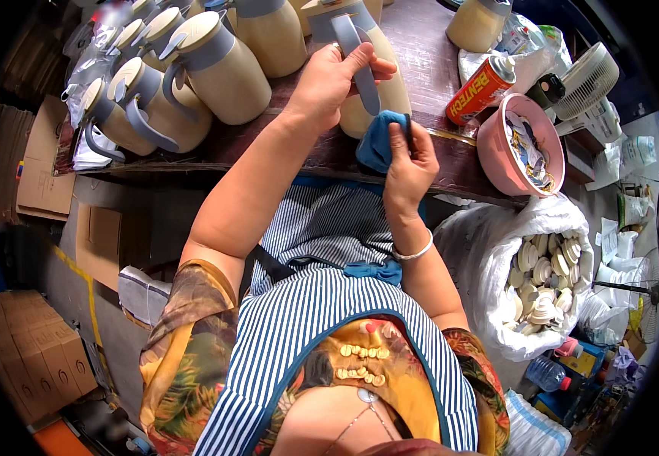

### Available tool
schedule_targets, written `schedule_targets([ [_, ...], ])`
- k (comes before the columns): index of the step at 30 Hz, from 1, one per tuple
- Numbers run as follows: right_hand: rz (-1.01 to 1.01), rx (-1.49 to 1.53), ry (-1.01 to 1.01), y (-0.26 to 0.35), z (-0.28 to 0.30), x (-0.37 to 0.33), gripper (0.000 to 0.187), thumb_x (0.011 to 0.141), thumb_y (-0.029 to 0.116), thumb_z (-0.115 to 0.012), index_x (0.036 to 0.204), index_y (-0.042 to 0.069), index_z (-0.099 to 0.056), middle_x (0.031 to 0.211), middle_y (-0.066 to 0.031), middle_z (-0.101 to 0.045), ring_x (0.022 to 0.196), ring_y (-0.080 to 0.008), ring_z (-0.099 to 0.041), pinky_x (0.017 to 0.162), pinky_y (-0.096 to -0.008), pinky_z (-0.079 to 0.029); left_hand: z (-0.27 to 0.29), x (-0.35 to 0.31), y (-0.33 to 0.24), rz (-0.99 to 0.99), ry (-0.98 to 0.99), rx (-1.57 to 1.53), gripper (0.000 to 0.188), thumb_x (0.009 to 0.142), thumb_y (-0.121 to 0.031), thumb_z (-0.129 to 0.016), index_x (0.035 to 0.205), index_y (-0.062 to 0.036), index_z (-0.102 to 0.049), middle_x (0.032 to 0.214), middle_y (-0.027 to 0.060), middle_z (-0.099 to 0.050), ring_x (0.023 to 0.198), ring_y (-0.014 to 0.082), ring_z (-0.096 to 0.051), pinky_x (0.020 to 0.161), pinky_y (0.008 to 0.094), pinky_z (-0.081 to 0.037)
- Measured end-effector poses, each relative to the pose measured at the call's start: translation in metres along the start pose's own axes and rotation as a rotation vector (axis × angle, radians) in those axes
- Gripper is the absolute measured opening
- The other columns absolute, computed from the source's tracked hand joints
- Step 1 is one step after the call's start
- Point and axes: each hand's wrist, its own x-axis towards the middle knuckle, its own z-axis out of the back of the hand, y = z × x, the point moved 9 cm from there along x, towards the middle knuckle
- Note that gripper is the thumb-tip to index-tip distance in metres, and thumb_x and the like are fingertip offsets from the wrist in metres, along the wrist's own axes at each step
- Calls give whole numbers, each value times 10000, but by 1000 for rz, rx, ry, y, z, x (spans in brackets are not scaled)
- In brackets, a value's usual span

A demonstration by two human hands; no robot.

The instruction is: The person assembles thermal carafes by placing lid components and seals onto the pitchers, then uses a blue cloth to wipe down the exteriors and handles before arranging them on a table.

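Observation:
Before me on the dark table stands a beige thermos jug (387, 67) with a grey handle (360, 72). My left hand (328, 87) is closed round that handle. A folded blue cloth (378, 146) is pinched between the thumb and fingers of my right hand (413, 163). The cloth lies against the lower part of the jug, by the table's near edge, and partly covers it. To the left, several similar beige jugs (227, 80) with grey lids and handles stand close together.
A red spray can (481, 90), a pink basin (496, 144) of small scraps and a small white fan (589, 80) are at the right. Another beige jug (477, 24) stands farther back. Below the table's edge sits a white sack (474, 273) of pale round lids. Cardboard boxes (37, 353) are at the left.

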Motion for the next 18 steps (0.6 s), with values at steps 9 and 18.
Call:
schedule_targets([
  [9, 905, -568, 223, 49, -39, 3, 195, 735, -91, -687, 899, 13, -669, 903, -112, -640, 801, -270, -677, 686, -316, -561, 10, 4, 3, 54, -144, 8, 302, 1003, -331, -563, 952, -34, -591, 960, 140, -728, 943, 215, -698, 862, 365, -567],
  [18, 872, -636, 223, 42, -31, 9, 169, 749, -65, -672, 878, 43, -683, 938, -106, -664, 761, -257, -682, 656, -323, -565, 5, 10, -3, -10, -153, 10, 313, 1008, -329, -555, 1060, -20, -569, 986, 148, -721, 937, 215, -689, 877, 367, -545],
])
